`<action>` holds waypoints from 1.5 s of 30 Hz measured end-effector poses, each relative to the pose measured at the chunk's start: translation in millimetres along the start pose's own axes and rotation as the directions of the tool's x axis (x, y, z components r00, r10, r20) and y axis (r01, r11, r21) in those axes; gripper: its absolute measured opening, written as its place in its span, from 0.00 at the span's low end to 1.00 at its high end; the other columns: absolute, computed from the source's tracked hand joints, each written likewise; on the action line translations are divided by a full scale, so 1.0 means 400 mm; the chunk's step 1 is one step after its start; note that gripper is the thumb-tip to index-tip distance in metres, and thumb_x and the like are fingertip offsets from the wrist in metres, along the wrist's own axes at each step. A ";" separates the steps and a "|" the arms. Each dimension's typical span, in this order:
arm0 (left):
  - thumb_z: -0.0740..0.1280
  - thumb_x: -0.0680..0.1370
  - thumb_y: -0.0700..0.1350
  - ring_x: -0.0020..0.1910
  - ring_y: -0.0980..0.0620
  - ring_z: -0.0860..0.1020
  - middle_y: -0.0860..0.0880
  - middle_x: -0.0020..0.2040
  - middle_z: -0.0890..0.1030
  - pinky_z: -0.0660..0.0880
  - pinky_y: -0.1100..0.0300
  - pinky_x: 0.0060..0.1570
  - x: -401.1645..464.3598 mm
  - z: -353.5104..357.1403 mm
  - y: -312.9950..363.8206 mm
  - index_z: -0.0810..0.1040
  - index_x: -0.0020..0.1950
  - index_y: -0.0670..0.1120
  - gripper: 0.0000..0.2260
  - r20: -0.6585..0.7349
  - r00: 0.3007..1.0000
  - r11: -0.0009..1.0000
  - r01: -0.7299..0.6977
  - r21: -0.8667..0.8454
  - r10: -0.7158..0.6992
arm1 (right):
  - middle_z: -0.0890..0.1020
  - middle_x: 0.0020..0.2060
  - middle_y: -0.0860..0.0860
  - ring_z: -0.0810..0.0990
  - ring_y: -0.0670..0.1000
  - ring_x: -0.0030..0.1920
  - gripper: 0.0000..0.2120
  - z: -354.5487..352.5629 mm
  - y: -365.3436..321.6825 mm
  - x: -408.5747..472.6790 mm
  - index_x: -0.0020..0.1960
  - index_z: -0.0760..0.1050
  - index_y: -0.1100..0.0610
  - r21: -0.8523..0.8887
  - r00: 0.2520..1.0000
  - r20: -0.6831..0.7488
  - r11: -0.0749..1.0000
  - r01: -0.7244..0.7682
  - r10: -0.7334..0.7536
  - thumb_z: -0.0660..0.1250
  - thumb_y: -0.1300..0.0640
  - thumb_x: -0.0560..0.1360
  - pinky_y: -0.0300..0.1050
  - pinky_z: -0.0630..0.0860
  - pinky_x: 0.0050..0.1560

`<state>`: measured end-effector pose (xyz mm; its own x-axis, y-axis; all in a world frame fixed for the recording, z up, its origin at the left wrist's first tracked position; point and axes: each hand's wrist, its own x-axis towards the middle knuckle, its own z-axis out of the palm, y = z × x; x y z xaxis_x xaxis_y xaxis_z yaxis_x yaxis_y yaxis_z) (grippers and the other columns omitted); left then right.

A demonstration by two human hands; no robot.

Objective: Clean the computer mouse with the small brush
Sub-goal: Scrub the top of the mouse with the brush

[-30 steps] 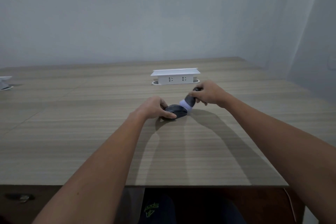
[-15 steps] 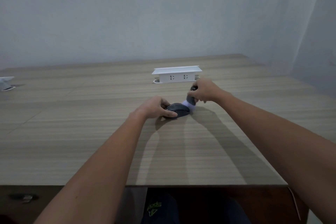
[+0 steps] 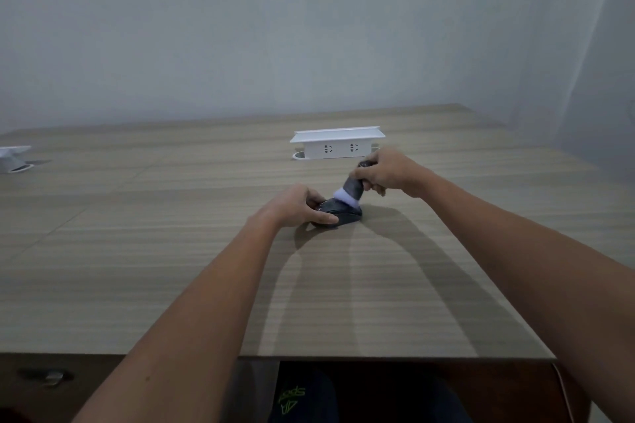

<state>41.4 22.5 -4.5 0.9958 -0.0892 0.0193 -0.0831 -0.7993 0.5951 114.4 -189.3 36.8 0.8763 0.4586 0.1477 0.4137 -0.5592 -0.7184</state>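
Between the two hands, on the wooden table, the computer mouse is found lying flat, dark in colour, with its long axis running roughly left to right. The left hand is closed around the mouse's left end: the thumb is pressed along the near side and the fingers are curled over the far side, so that end of the mouse is largely covered. The right hand is wrapped in a fist around the dark handle of the small brush, with the handle's top end seen protruding from the grip on the far side. The brush is held tilted, handle leaning up and away toward the right hand, bristles directed down and toward the left hand. The white bristle tuft is seen in contact with the upper surface of the mouse at its right end. Some blur is noted at the bristles, so the exact contact line cannot be determined.

Just beyond the right hand, a white socket box is observed standing on the table, two outlets facing the hands; it is near the right hand's knuckles, and whether they touch cannot be told. Well apart to the left of the left hand, at the frame edge, a second white object is partly visible. Both forearms are extended over the near table edge, shadows cast beneath them.
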 end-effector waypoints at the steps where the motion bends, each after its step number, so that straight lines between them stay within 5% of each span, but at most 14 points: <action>1: 0.77 0.70 0.55 0.43 0.54 0.82 0.50 0.46 0.87 0.76 0.58 0.48 0.001 0.001 -0.001 0.86 0.54 0.49 0.16 -0.007 1.000 1.000 0.003 -0.004 -0.003 | 0.80 0.27 0.53 0.73 0.48 0.22 0.09 0.002 -0.001 0.001 0.38 0.80 0.62 -0.086 1.000 0.000 0.996 -0.006 0.006 0.69 0.60 0.76 0.37 0.70 0.21; 4: 0.77 0.70 0.55 0.41 0.55 0.81 0.49 0.44 0.87 0.75 0.60 0.43 0.000 0.011 0.000 0.86 0.53 0.49 0.15 -0.032 0.999 1.000 0.004 -0.023 -0.005 | 0.83 0.31 0.58 0.73 0.46 0.22 0.09 0.002 -0.017 0.005 0.38 0.81 0.65 -0.252 0.997 -0.068 0.968 0.005 -0.023 0.68 0.61 0.73 0.36 0.70 0.22; 8: 0.77 0.70 0.56 0.32 0.56 0.77 0.49 0.37 0.85 0.70 0.65 0.31 -0.002 0.037 -0.008 0.86 0.47 0.48 0.14 -0.108 0.994 0.995 0.011 -0.095 -0.022 | 0.78 0.26 0.52 0.68 0.43 0.17 0.09 0.015 -0.055 -0.003 0.35 0.78 0.60 -0.072 0.994 -0.020 0.992 0.104 -0.106 0.70 0.59 0.73 0.35 0.66 0.21; 10: 0.77 0.69 0.55 0.30 0.57 0.76 0.50 0.35 0.83 0.71 0.65 0.28 -0.005 0.045 -0.012 0.85 0.48 0.46 0.14 -0.125 0.992 0.989 0.018 -0.146 -0.036 | 0.77 0.26 0.54 0.69 0.45 0.18 0.09 0.022 -0.059 0.002 0.36 0.79 0.63 -0.150 0.995 0.018 0.983 0.104 -0.102 0.70 0.60 0.73 0.38 0.67 0.23; 13: 0.78 0.68 0.56 0.35 0.55 0.78 0.46 0.41 0.85 0.73 0.62 0.32 -0.006 0.050 -0.017 0.85 0.50 0.48 0.17 -0.119 0.992 0.988 0.030 -0.149 -0.048 | 0.77 0.27 0.56 0.71 0.52 0.27 0.09 0.026 -0.063 0.014 0.34 0.77 0.65 -0.306 0.995 -0.044 0.950 0.071 -0.088 0.68 0.62 0.71 0.42 0.67 0.31; 18: 0.78 0.69 0.55 0.33 0.57 0.77 0.51 0.38 0.83 0.71 0.64 0.30 -0.007 0.045 -0.016 0.84 0.50 0.48 0.16 -0.113 0.991 0.985 0.058 -0.160 -0.077 | 0.80 0.27 0.54 0.72 0.48 0.23 0.09 0.030 -0.075 0.007 0.38 0.81 0.65 -0.234 0.992 0.017 0.965 0.122 -0.122 0.70 0.58 0.73 0.37 0.68 0.23; 22: 0.78 0.68 0.56 0.38 0.55 0.80 0.49 0.44 0.86 0.73 0.64 0.33 -0.007 0.045 -0.017 0.84 0.52 0.49 0.17 -0.109 0.991 0.984 0.061 -0.166 -0.079 | 0.81 0.29 0.58 0.74 0.53 0.30 0.09 0.035 -0.082 0.016 0.37 0.80 0.69 -0.297 0.993 -0.030 0.950 0.097 -0.111 0.67 0.62 0.71 0.43 0.71 0.32; 26: 0.78 0.68 0.56 0.37 0.56 0.79 0.51 0.41 0.85 0.72 0.64 0.32 -0.008 0.043 -0.017 0.84 0.51 0.49 0.16 -0.108 0.990 0.981 0.067 -0.183 -0.087 | 0.79 0.25 0.52 0.73 0.45 0.22 0.09 0.039 -0.105 0.012 0.36 0.80 0.63 -0.296 0.990 0.045 0.944 0.143 -0.136 0.69 0.59 0.73 0.36 0.70 0.22; 30: 0.78 0.68 0.56 0.40 0.56 0.80 0.49 0.45 0.86 0.73 0.65 0.34 -0.008 0.045 -0.017 0.85 0.53 0.50 0.17 -0.109 0.990 0.979 0.066 -0.194 -0.088 | 0.74 0.25 0.56 0.71 0.55 0.30 0.14 0.049 -0.101 0.025 0.28 0.69 0.61 -0.388 0.993 -0.041 0.918 0.083 -0.107 0.66 0.64 0.71 0.42 0.67 0.30; 34: 0.78 0.68 0.56 0.37 0.57 0.79 0.50 0.42 0.86 0.71 0.66 0.31 -0.009 0.044 -0.019 0.85 0.51 0.49 0.17 -0.115 0.990 0.980 0.059 -0.192 -0.082 | 0.82 0.29 0.57 0.74 0.49 0.24 0.09 0.047 -0.095 0.024 0.35 0.80 0.66 -0.304 0.993 -0.013 0.947 0.108 -0.117 0.68 0.62 0.71 0.38 0.71 0.24; 38: 0.78 0.68 0.56 0.40 0.55 0.80 0.49 0.44 0.86 0.73 0.64 0.34 -0.006 0.044 -0.019 0.85 0.53 0.49 0.17 -0.105 0.992 0.981 0.047 -0.186 -0.068 | 0.75 0.26 0.52 0.73 0.52 0.28 0.13 0.041 -0.085 0.027 0.29 0.70 0.61 -0.411 0.999 -0.022 0.911 0.024 -0.036 0.67 0.65 0.72 0.39 0.67 0.26; 42: 0.78 0.68 0.56 0.39 0.56 0.80 0.51 0.44 0.86 0.72 0.65 0.34 -0.005 0.042 -0.018 0.85 0.52 0.50 0.17 -0.102 0.992 0.982 0.056 -0.180 -0.075 | 0.80 0.26 0.53 0.72 0.48 0.21 0.09 0.040 -0.101 0.034 0.34 0.79 0.62 -0.269 0.998 -0.002 0.961 0.065 -0.069 0.69 0.61 0.72 0.37 0.69 0.22; 45: 0.78 0.68 0.56 0.39 0.56 0.80 0.51 0.43 0.86 0.71 0.65 0.34 -0.005 0.042 -0.019 0.85 0.53 0.50 0.17 -0.101 0.992 0.982 0.058 -0.182 -0.077 | 0.79 0.28 0.52 0.74 0.48 0.22 0.07 0.042 -0.114 0.032 0.38 0.79 0.61 -0.336 0.999 0.043 0.941 0.024 -0.010 0.69 0.61 0.74 0.36 0.70 0.21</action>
<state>39.6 18.9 -22.5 0.9980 0.0327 0.0542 -0.0174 -0.6816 0.7315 102.6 -146.3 60.2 0.8604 0.4939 0.1256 0.4940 -0.7475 -0.4441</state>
